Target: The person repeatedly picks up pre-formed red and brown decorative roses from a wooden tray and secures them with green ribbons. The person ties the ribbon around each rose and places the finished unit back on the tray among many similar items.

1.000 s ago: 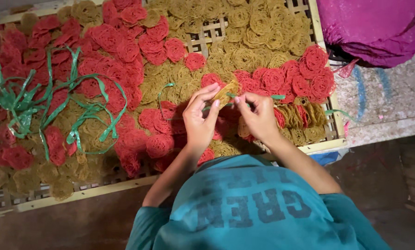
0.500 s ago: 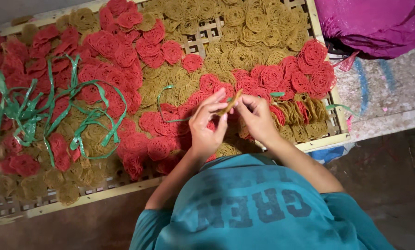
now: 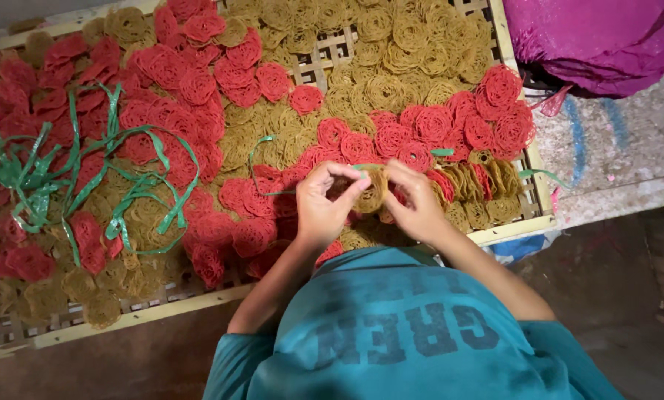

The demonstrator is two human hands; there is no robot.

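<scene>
Both hands meet over the near middle of a woven bamboo tray (image 3: 509,231) covered with round red and tan noodle-like discs. My left hand (image 3: 324,204) and my right hand (image 3: 417,204) together hold a small stack of tan discs (image 3: 371,194) on edge. A thin green plastic strip (image 3: 261,159) runs from the stack out to the left, and my left fingertips pinch it against the stack. Red discs (image 3: 391,137) lie just beyond the hands.
A tangle of loose green strips (image 3: 65,178) lies on the tray's left half. Bundled tan discs (image 3: 487,185) stand on edge at the right rim. A magenta cloth bag (image 3: 598,41) sits at the top right on a grey surface. My teal shirt (image 3: 413,326) fills the foreground.
The hands with the tan stack have shifted slightly toward me and lower over the tray. The fingers have closed more tightly around the stack and the green strip.
</scene>
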